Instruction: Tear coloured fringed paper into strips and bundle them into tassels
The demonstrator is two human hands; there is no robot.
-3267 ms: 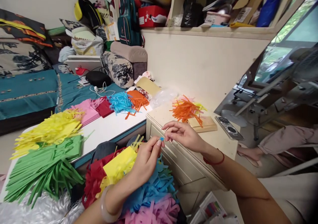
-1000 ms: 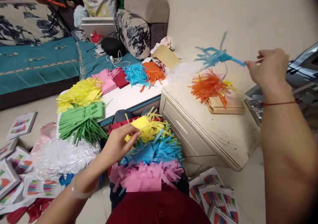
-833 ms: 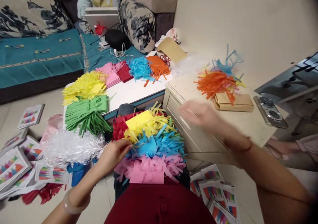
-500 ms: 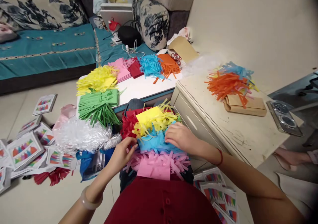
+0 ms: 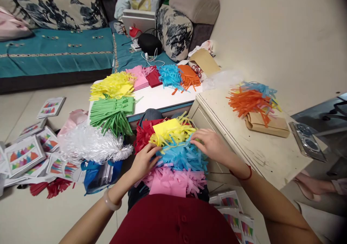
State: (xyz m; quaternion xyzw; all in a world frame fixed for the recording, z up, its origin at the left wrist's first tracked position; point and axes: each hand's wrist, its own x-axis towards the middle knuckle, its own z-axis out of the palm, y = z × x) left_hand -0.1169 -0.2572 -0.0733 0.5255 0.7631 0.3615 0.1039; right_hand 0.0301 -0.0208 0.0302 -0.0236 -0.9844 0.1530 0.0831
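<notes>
From the head camera, both hands rest on a heap of fringed paper on the person's lap. The left hand (image 5: 143, 161) lies on the left edge of the blue fringed paper (image 5: 181, 156), fingers curled loosely onto it, touching where the blue meets the yellow fringed paper (image 5: 169, 132) above; whether it pinches a strip cannot be told. The right hand (image 5: 213, 144) lies flat on the right edge of the same blue sheet, fingers spread and pointing left, so the blue paper sits between the two hands and partly under both. Just below the hands lies the pink fringed paper (image 5: 173, 181), touching the blue. Behind the yellow, away from the hands, red fringed paper (image 5: 142, 134) shows.

Beyond the hands stands a low white counter (image 5: 159, 97) with stacks of yellow, green, pink, red, blue and orange cut paper. To the right of the right hand is a cream drawer unit (image 5: 244, 139), well apart on its top an orange and blue paper bundle (image 5: 251, 99) lying on a brown envelope (image 5: 271, 126). Left of the left hand a white tinsel bundle (image 5: 89, 146) lies on the floor, with printed cards (image 5: 24, 155) further left.
</notes>
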